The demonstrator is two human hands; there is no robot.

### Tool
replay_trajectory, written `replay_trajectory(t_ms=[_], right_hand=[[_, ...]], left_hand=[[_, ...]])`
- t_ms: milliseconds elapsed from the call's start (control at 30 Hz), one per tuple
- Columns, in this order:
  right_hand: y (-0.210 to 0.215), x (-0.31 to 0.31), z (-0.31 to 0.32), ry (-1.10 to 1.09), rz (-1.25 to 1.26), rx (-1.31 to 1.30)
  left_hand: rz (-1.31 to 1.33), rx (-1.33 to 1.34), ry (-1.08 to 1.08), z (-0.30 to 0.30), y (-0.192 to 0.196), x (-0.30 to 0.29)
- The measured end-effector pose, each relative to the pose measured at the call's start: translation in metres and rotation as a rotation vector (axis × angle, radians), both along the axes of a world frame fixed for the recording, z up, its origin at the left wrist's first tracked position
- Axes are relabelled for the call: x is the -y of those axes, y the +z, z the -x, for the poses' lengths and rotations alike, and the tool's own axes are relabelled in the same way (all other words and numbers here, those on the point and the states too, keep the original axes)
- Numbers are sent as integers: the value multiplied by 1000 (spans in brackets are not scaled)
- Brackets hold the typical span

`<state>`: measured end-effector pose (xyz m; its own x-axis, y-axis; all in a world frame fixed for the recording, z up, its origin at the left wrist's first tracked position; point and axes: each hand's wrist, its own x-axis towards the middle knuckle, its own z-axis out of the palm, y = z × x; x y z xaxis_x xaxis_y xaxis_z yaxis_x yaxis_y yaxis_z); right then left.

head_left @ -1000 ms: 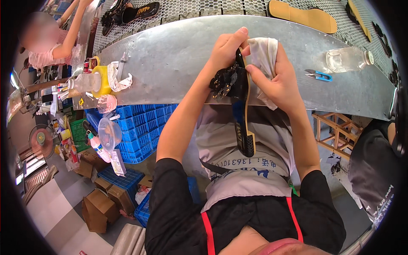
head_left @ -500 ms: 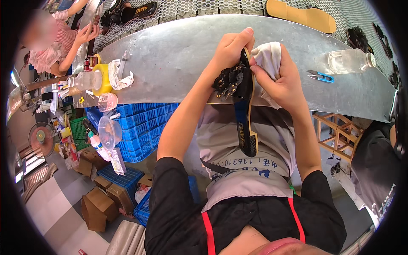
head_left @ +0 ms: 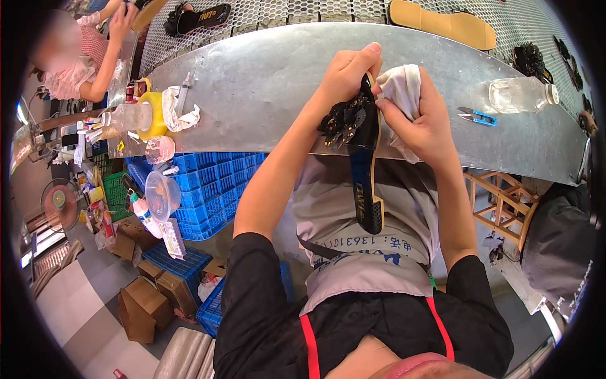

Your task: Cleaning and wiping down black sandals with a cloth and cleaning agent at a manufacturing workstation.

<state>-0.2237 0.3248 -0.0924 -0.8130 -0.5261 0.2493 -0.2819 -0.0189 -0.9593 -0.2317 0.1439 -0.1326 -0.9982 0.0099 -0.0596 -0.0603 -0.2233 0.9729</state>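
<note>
A black slide sandal [head_left: 362, 170] with a sparkly black flower on its strap hangs toe up, heel down, over the near edge of the metal table. My left hand [head_left: 349, 72] is closed round its toe end, thumb pointing up. In my right hand [head_left: 424, 120] is a bunched white cloth [head_left: 402, 85], pressed against the sole's edge near the toe. The right thumb and fingers pinch the cloth there. The flower [head_left: 342, 123] sits just below my left wrist, beside the forearm.
Right on the metal table [head_left: 265, 88] are blue thread snips [head_left: 478, 116] and a clear bottle [head_left: 522, 95]. Left stand a yellow tape roll [head_left: 151, 115] and a syringe [head_left: 184, 91]. Beyond runs a mesh conveyor [head_left: 284, 14] carrying sandals. Blue crates [head_left: 205, 196] stand below; a co-worker [head_left: 91, 50] is far left.
My hands and the sandal have barely shifted. On the conveyor the sandals have slid slightly left. The co-worker's hands have risen, now with a tan sole near them.
</note>
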Motion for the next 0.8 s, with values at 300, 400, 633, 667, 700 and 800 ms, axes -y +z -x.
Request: replay_trajectory(t_ms=[300, 400, 633, 667, 700, 800], right_hand=[[-2, -2, 2, -13, -53, -52], [2, -9, 3, 13, -126, -149], [-12, -9, 6, 86, -105, -283], [-12, -7, 9, 85, -105, -283], [-12, -5, 12, 72, -124, -275], [-9, -1, 17, 82, -155, -259]], left_hand=[[7, 13, 18, 2, -3, -1], [25, -72, -48, 3, -9, 6], [-10, -25, -42, 0, -2, 0], [-6, -46, -23, 1, 0, -1], [-5, -46, -24, 1, -1, 0], [-115, -24, -66, 4, -9, 7]])
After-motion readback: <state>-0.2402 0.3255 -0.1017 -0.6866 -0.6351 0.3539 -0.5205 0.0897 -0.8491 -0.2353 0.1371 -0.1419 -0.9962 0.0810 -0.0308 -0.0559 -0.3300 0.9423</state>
